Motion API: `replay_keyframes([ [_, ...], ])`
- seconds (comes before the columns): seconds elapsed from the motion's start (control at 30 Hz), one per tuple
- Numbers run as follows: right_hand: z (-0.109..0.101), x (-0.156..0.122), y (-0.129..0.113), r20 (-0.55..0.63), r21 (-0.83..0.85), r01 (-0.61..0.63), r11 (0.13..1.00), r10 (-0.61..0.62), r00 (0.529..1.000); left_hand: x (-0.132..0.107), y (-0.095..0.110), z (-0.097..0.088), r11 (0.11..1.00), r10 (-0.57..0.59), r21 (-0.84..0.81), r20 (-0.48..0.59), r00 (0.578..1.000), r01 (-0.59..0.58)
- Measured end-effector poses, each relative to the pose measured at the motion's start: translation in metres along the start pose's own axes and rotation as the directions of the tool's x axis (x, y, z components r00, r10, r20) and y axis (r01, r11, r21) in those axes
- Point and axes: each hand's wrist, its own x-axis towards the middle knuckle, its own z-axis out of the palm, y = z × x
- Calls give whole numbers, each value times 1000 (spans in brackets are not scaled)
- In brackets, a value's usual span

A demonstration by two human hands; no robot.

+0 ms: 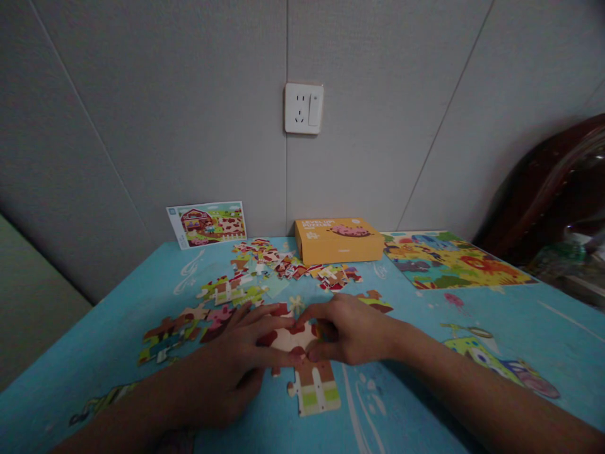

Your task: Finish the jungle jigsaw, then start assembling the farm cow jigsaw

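A cluster of joined puzzle pieces (305, 372), cream and brown with a green and white fence, lies on the blue table (416, 378) in front of me. My left hand (231, 369) rests on its left side, fingers stretched flat over the pieces. My right hand (347, 328) meets it from the right, fingers curled and pinching a piece at the cluster's top edge. A partly built strip of puzzle (189, 325) lies just left of my left hand.
Loose pieces (283, 261) are heaped behind the hands. An orange puzzle box (338, 241) stands at the wall, a reference picture card (208, 224) leans left of it, and a finished colourful puzzle (454, 260) lies at right. A dark chair back (553, 189) stands far right.
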Motion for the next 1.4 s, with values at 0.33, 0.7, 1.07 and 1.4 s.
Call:
replay_keyframes([
  [0.33,-3,0,-4,31,-52,-62,997,64,997,-2,-2,-2,999,-26,22,-117,993,29],
  [0.7,-11,-4,-2,119,-59,3,998,4,993,-1,-5,-4,998,-62,-5,-101,993,62],
  [1.07,-16,-8,-2,193,-81,48,996,-32,981,-1,-3,-4,1000,0,8,-149,989,1],
  [1.4,-17,-9,-7,198,-89,58,994,-40,979,0,2,-8,1000,7,-1,-81,997,-7],
])
